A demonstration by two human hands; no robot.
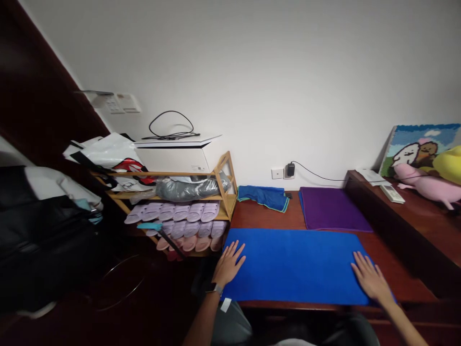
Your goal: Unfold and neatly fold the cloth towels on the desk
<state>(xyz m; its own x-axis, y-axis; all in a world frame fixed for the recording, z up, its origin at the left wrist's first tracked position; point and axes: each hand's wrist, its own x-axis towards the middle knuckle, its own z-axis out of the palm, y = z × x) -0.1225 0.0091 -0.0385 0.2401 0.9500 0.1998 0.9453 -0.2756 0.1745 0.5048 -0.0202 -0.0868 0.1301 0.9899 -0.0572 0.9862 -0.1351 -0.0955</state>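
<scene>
A blue cloth (295, 266) lies spread flat along the front of the brown wooden desk (399, 266). On its left end rests my left hand (228, 263), palm down, with the fingers spread; a watch is on that wrist. My right hand (370, 276) lies flat on the cloth's right end, fingers stretched out. Behind the blue cloth, a folded purple cloth (333, 209) sits toward the right. A crumpled blue cloth with a green edge (264, 197) lies at the back left, against the wall. Neither hand grips anything.
Left of the desk stands a wooden rack (226, 192) with several slippers (180, 211) and a white box (173, 158) on top. A plug (290, 169) with a black cord is in the wall. The raised ledge at right holds a remote (392, 193) and a pink plush toy (428, 185).
</scene>
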